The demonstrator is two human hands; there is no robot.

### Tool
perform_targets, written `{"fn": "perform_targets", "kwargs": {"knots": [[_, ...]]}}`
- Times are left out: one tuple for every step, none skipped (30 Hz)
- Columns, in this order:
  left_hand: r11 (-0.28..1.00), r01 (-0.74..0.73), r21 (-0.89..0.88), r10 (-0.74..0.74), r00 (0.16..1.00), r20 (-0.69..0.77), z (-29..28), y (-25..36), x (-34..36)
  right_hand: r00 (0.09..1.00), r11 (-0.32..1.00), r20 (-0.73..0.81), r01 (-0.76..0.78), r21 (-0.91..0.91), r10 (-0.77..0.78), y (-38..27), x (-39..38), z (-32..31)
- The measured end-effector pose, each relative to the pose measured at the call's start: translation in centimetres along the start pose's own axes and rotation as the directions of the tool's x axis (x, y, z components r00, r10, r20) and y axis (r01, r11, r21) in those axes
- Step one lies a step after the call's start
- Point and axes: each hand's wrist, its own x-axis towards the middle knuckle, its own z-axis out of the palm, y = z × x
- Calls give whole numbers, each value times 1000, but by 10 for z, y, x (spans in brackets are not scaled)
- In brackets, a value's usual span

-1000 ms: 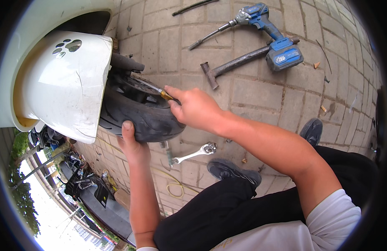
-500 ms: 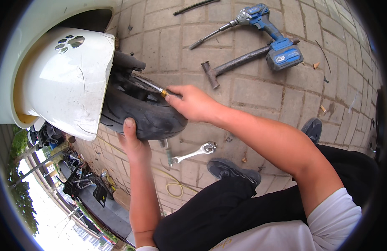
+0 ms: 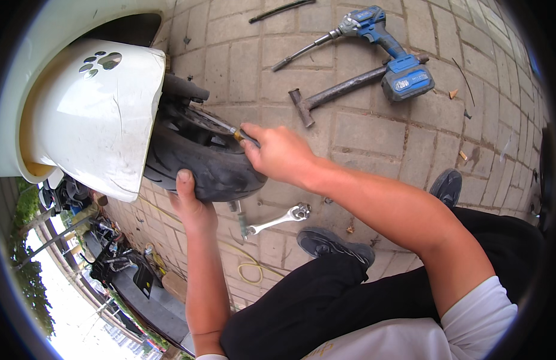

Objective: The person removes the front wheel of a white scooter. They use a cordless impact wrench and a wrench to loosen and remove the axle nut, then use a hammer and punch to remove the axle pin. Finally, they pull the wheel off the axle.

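A black tire (image 3: pixel 227 174) on a scooter wheel juts out from under a white fender (image 3: pixel 101 114) with a paw-shaped decal. My left hand (image 3: pixel 193 205) grips the tire's near side, thumb on the tread and fingers hidden beneath. In my closed right hand (image 3: pixel 280 152) is a screwdriver (image 3: pixel 222 124) with a yellowish collar and a metal shaft. Its shaft points up and left along the wheel's brake disc (image 3: pixel 209 119); the tip is hard to make out among the dark parts near the hub.
On the paving lie a blue cordless impact wrench (image 3: pixel 374 36) with a long socket, a rusty T-shaped metal bar (image 3: pixel 344 87), a silver multi-socket wrench (image 3: pixel 278 220) and a black rubber strip (image 3: pixel 281 10). A thin yellow hose (image 3: pixel 248 270) curls beside my knee. Parked vehicles stand at lower left.
My right hand has shifted slightly right and down with the screwdriver, its fingers turned a little around the handle. The tire has moved slightly; my left hand stays on it.
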Motion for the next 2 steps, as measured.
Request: {"fn": "perform_targets", "kwargs": {"knots": [[1000,-8,-17,8,1000,6,-1,-1,0,1000,1000,7,-10,16,10,-1,-1,-1],[1000,-5,-14,5,1000,0,-3,-1,0,1000,999,15,-18,29,18,-2,-1,-2]]}}
